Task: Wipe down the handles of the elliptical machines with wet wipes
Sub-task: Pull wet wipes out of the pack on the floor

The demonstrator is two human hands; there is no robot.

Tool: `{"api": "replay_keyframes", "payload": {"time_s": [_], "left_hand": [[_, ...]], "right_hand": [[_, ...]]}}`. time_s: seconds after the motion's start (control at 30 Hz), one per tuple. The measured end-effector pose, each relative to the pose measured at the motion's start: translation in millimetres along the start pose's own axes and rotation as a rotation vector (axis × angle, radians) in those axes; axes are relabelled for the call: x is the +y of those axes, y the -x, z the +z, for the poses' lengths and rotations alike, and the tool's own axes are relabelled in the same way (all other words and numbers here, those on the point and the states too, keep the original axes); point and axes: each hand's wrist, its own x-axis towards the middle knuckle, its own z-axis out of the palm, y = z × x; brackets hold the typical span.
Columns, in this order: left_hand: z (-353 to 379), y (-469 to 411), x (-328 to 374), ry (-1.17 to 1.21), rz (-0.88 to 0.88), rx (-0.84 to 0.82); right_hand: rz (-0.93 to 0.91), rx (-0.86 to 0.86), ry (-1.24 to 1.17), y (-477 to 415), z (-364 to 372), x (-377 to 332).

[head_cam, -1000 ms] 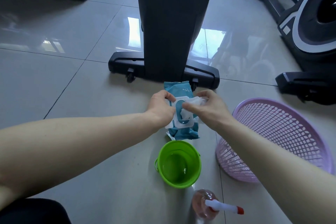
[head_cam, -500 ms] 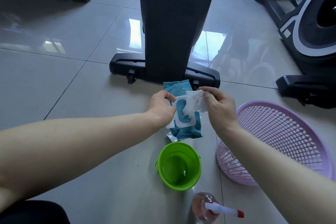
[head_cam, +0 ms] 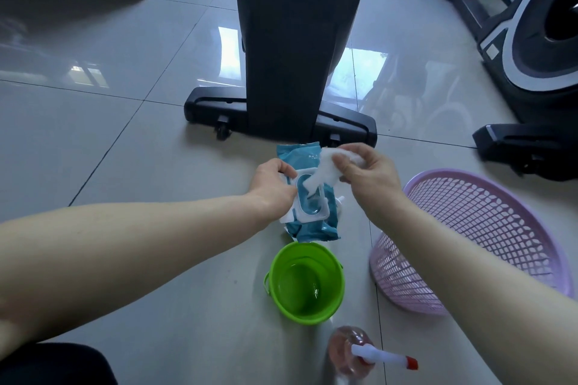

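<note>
Glossy tile floor (head_cam: 131, 184) fills the frame, with a machine base (head_cam: 281, 116) at centre. Your left hand (head_cam: 272, 187) pins the wipes pack (head_cam: 312, 216); your right hand (head_cam: 369, 175) pinches a wet wipe (head_cam: 322, 172) half out.

Your supplies sit on the floor (head_cam: 93, 166) before the machine base (head_cam: 281, 116).
The wipe pack (head_cam: 312, 216) lies nearest that base; the bucket (head_cam: 308, 284) sits just behind it toward you, the basket (head_cam: 488, 237) to your right, the spray bottle (head_cam: 359, 356) closest to you.
</note>
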Motion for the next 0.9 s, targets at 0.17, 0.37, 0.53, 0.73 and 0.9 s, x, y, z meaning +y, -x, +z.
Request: {"api": "replay_keyframes", "payload": {"time_s": [0.17,0.37,0.53,0.73,0.9], "left_hand": [[1,-3,-4,0.015,-0.006,-0.012],[-1,-8,-5,0.055,0.003,0.016],[-3,-9,-3,0.07,0.015,0.02],[-5,-9,4,0.123,0.032,0.015],[-5,-8,5,0.106,0.068,-0.014]], "right_hand": [[0.046,0.061,-0.107,-3,-1,-10],[0.186,0.21,-0.206,-4,-7,-11],[0.238,0.144,-0.14,-6,-9,-1],[0.062,-0.166,0.466,1,-9,11],[0.052,-0.155,0.633,2,-5,17]]}}
